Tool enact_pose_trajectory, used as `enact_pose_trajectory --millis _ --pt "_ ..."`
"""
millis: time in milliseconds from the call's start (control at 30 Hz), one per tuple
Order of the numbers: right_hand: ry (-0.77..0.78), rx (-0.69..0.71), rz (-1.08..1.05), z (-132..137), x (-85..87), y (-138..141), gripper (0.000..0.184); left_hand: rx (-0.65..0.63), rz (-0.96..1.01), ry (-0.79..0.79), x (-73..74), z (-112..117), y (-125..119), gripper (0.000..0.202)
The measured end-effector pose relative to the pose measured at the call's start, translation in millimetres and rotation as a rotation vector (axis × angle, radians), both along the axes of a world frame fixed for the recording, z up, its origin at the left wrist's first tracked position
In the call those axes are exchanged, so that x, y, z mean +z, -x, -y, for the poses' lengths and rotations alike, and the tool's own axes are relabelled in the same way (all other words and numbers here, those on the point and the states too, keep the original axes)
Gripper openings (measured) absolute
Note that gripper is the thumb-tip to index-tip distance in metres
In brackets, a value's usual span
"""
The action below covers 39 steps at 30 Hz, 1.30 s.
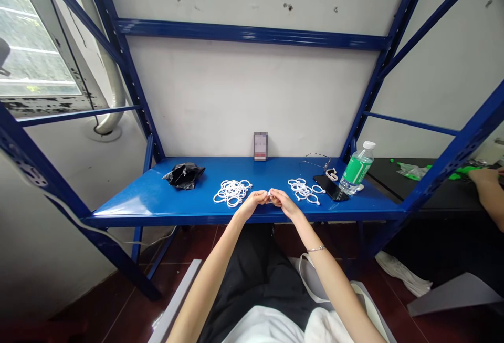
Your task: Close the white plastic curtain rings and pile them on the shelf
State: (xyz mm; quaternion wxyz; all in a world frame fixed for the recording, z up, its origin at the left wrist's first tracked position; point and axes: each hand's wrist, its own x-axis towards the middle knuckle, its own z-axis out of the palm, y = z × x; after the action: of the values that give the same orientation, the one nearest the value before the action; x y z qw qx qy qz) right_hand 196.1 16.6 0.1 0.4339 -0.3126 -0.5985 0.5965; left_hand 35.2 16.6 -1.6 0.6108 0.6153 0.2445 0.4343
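At the front edge of the blue table, my left hand [256, 200] and my right hand [282, 201] meet with fingers pinched. Between the fingertips shows part of a white ring [270, 199]; the fingers hide most of it. Just beyond my left hand lies a heap of white plastic rings [230, 193], some with a small knob on the rim. A looser, smaller group of the same rings [303, 191] lies to the right of my right hand.
A crumpled black plastic bag [184, 176] sits left on the blue table [145, 196]. Right are a black phone [331, 188], glasses [319, 162] and a green-labelled bottle [356, 168]. A small pixelated device [260, 147] stands at the back. Another person's hand [485, 177] is far right.
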Motion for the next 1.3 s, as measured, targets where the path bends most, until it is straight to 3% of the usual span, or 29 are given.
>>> enact_pose_trajectory --millis 200,500,1067,1300 --pt "-0.020 -0.002 -0.042 -2 -5.2 1 0.041 0.082 0.024 0.049 4.4 5 -8 0.049" --pt "-0.008 -0.058 -0.125 -1 -5.6 0 0.039 0.212 0.174 0.112 -3.0 5 -29 0.059" --pt "-0.007 -0.051 -0.127 0 -4.1 0 0.039 0.203 0.226 0.132 -5.2 5 -30 0.053" --pt "-0.026 -0.075 -0.225 2 -3.2 4 0.045 0.161 0.466 0.239 -1.0 6 -32 0.055"
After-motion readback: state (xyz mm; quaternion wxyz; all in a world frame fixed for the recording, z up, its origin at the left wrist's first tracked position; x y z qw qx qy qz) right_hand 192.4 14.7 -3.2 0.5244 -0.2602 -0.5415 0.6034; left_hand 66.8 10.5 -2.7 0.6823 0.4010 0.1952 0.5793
